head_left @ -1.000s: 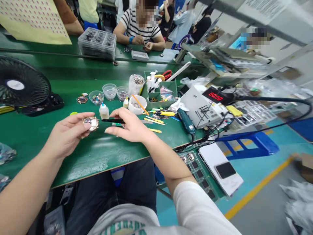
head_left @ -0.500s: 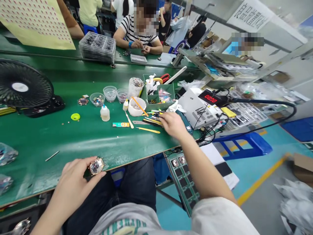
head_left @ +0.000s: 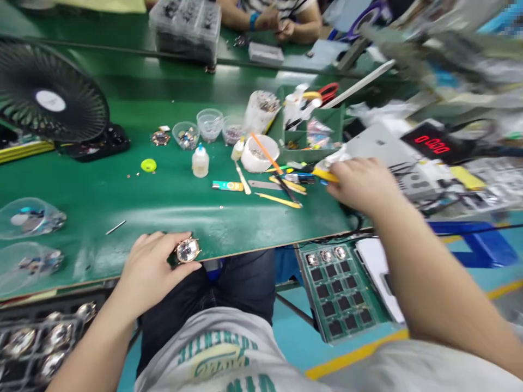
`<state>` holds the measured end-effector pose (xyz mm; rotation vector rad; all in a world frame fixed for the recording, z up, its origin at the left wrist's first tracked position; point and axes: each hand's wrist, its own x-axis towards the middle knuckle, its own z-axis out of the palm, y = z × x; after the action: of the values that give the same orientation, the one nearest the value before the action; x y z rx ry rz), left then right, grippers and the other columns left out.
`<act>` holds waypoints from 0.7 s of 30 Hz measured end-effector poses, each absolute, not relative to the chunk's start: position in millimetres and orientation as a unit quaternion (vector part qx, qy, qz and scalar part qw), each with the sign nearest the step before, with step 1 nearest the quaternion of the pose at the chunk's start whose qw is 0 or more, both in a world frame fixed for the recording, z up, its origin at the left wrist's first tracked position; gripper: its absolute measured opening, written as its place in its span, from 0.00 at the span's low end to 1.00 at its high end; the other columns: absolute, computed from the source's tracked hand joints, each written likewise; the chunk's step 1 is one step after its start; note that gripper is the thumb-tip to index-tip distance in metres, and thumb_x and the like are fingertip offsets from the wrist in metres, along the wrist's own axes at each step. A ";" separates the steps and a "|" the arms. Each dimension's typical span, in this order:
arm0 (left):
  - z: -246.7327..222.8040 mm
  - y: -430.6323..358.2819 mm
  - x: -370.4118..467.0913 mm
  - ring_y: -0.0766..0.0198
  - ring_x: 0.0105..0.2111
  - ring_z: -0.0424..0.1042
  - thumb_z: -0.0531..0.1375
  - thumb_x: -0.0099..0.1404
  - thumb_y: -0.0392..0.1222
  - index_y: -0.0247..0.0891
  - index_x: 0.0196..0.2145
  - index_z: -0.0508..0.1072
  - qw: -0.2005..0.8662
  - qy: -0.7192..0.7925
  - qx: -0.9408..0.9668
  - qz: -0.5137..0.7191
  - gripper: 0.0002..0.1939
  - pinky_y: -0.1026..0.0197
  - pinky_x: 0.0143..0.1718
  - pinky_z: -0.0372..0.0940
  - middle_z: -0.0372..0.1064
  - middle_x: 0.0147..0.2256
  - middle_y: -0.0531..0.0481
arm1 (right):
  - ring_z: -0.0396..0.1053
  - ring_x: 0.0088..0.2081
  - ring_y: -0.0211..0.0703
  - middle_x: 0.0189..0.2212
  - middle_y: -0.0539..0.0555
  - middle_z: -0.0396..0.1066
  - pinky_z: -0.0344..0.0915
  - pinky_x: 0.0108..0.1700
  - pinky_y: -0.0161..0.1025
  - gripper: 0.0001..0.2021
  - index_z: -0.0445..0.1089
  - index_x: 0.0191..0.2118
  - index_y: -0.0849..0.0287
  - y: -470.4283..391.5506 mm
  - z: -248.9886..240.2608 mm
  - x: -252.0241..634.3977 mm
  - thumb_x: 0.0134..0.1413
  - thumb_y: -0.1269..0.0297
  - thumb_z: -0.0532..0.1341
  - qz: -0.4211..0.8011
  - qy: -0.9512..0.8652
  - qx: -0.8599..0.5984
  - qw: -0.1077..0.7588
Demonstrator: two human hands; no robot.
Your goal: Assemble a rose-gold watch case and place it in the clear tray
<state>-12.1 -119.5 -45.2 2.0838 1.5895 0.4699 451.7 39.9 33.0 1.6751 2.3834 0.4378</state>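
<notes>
Near the table's front edge, my left hand (head_left: 157,269) pinches a round watch head (head_left: 188,250) between thumb and fingers, its glossy face turned up. A thin metal pin-like tool (head_left: 116,227) lies just beyond that hand. On the right, my right hand (head_left: 363,185) is closed by the white bench unit, its fingertips on a yellow piece (head_left: 326,174) whose kind I cannot make out. The palm hides what lies beneath. Left of these fingertips are loose hand tools, among them a yellow-handled knife-like tool (head_left: 278,200) and a grey blade (head_left: 265,185).
A black fan (head_left: 51,100) stands at the left. Small cups, a dropper bottle (head_left: 200,162) and a green divided box (head_left: 312,139) line the middle. Below the table, a tray (head_left: 337,294) holds watch heads at its far end. Across the bench are a co-worker's hands (head_left: 278,24).
The view has tipped downward and shifted. My right hand has moved from the loose tools towards the bench unit, with the yellow piece now at its fingertips. The left hand still holds the watch head.
</notes>
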 end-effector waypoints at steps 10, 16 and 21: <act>-44.1 -118.9 -13.6 0.53 0.37 0.76 0.67 0.72 0.59 0.42 0.56 0.76 0.179 0.552 0.789 0.201 0.24 0.53 0.42 0.61 0.81 0.38 0.50 | 0.70 0.27 0.51 0.38 0.61 0.75 0.56 0.27 0.44 0.15 0.73 0.51 0.56 -66.1 23.0 436.3 0.64 0.59 0.57 0.133 0.736 0.663 -0.027; -42.7 -118.6 -12.0 0.55 0.37 0.76 0.67 0.71 0.62 0.41 0.57 0.73 0.172 0.556 0.786 0.210 0.27 0.53 0.42 0.62 0.81 0.38 0.51 | 0.74 0.26 0.49 0.29 0.56 0.76 0.66 0.29 0.44 0.08 0.72 0.50 0.61 -86.5 -8.7 367.4 0.75 0.62 0.60 0.008 0.911 0.395 -0.121; -42.3 -118.5 -13.1 0.54 0.38 0.77 0.64 0.73 0.63 0.42 0.52 0.74 0.175 0.548 0.790 0.211 0.24 0.52 0.41 0.62 0.81 0.39 0.50 | 0.75 0.29 0.44 0.31 0.54 0.77 0.68 0.32 0.41 0.09 0.72 0.51 0.67 -87.7 -17.5 325.8 0.74 0.68 0.58 -0.044 0.929 0.334 -0.154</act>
<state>-13.1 -118.5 -42.3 2.2393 1.5530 0.5993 325.8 -87.7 -17.5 1.1649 3.2440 -0.1551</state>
